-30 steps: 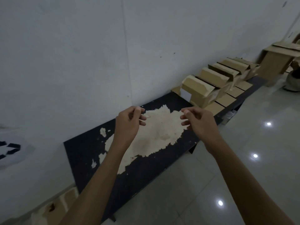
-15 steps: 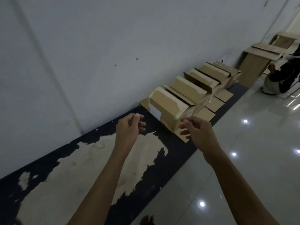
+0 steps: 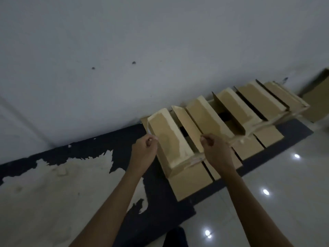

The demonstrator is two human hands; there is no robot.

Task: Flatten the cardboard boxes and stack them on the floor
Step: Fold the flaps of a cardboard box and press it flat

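Note:
Several open cardboard boxes stand in a row along the wall on a long black bench (image 3: 122, 139). Their flaps are raised or spread flat toward the bench's front edge. The nearest cardboard box (image 3: 170, 139) lies between my hands. My left hand (image 3: 145, 150) presses against its left side, by a white label, with the fingers curled in a pinch. My right hand (image 3: 214, 148) is curled on the lower end of the box's raised flap (image 3: 187, 127). The other boxes (image 3: 236, 106) stand untouched to the right.
The bench top has a large pale patch of peeled paint (image 3: 53, 184) on the left. Glossy white floor tiles (image 3: 284, 193) run along the right. A bigger cardboard box (image 3: 318, 104) stands on the floor past the bench's far end. The white wall is directly behind the boxes.
My view has swung right along the bench toward the boxes. Both hands went from hovering over the bench top to touching the nearest box.

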